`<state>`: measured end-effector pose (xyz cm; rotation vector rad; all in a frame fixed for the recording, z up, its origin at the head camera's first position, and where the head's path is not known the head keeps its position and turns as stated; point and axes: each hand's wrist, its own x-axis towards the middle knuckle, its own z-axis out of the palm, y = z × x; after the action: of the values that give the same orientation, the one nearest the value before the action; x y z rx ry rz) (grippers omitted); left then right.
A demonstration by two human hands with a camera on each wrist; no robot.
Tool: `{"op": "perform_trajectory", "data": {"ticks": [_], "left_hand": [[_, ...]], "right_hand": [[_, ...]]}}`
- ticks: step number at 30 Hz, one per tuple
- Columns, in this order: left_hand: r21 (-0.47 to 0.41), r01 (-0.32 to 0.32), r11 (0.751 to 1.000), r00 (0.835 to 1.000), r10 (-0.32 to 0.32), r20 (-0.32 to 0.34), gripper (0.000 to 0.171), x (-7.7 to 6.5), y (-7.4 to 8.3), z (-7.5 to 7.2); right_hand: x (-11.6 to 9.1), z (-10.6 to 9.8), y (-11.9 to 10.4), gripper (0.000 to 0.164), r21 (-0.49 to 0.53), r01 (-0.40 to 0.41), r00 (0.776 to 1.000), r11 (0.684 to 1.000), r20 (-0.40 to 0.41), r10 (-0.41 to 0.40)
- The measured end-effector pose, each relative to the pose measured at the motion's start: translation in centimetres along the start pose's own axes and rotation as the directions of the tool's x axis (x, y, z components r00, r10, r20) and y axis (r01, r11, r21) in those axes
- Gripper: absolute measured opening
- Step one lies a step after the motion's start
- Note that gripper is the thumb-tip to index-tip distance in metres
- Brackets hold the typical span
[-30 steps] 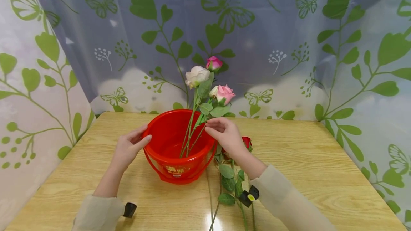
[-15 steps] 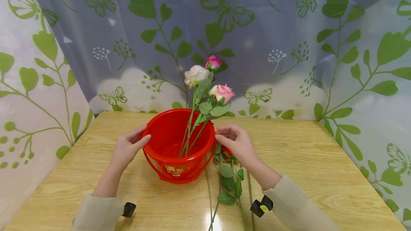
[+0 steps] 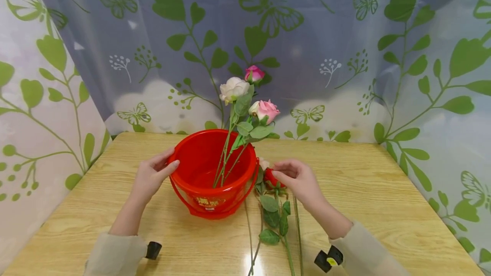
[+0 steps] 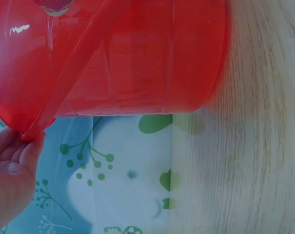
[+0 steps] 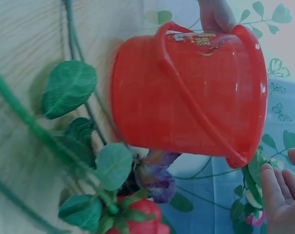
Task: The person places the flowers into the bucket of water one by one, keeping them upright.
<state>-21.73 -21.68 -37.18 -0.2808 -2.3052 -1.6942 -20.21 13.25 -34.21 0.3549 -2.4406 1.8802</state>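
A red plastic bucket [image 3: 180, 184] stands upright on the table. My left hand [image 3: 151, 178] pinches its left rim, thumb inside; the left wrist view shows these fingers [image 4: 28, 151] at the rim, by the handle. Leaning inside the bucket are a white rose [image 3: 234, 90], a magenta rose [image 3: 254, 74] and a pink rose [image 3: 267, 111], their stems angled to the right. My right hand [image 3: 299, 180] hovers just right of the bucket, over a red rose [image 3: 271, 178] lying on the table. Its fingers are loosely bent with nothing between them. In the right wrist view that red rose [image 5: 138, 217] is apart from the hand.
Several green stems [image 3: 288, 250] with leaves [image 3: 269, 236] lie to the right of the bucket. Behind the red rose sit a pale flower [image 3: 264, 164] and a purple flower [image 5: 157, 178]. A printed curtain [image 3: 326, 20] hangs behind the wooden table [image 3: 356, 208].
My right hand has drawn back from the flowers in the bucket, moving right and down to above the red rose. The left hand keeps its hold on the rim.
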Motion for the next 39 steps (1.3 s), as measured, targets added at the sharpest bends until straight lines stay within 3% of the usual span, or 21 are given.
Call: {"op": "perform_trajectory", "data": {"ticks": [28, 39], "left_hand": [[0.030, 0.017, 0.999, 1.000, -0.017, -0.005, 0.053, 0.0, 0.3, -0.1], [0.024, 0.006, 1.000, 1.000, -0.005, -0.004, 0.053, 0.0, 0.3, 0.0]], "right_hand": [[-1.9, -2.3, 5.3, 0.020, -0.101, -0.109, 0.994, 0.989, -0.027, 0.106], [-2.2, -2.7, 7.4, 0.018, -0.204, -0.139, 0.988, 0.969, -0.092, 0.123]]}}
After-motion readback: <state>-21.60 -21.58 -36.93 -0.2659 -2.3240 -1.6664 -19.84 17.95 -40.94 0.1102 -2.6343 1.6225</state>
